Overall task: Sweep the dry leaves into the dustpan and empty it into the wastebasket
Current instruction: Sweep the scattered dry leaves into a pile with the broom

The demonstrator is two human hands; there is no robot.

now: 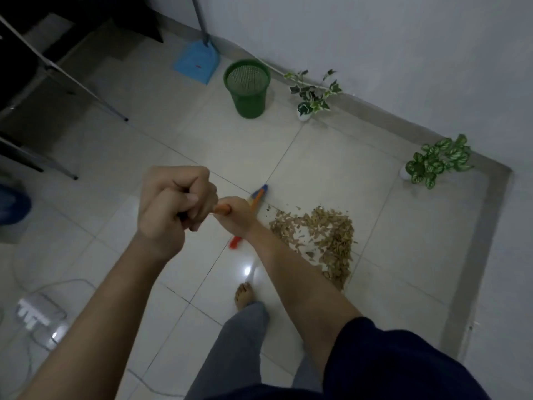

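On the pale tiled floor (331,168), a heap of dry leaves (323,235) lay just right of the broom head (258,197), whose orange handle (222,209) was gripped by both hands: the left hand (173,203) curled tight round the upper end, the right hand (238,216) wrapped round it just below. Well apart from the leaves, by the far wall, the blue dustpan (196,60) rested on the floor with its long handle upright, and the green mesh wastebasket (248,88) stood upright just beside it, near two potted plants (313,95).
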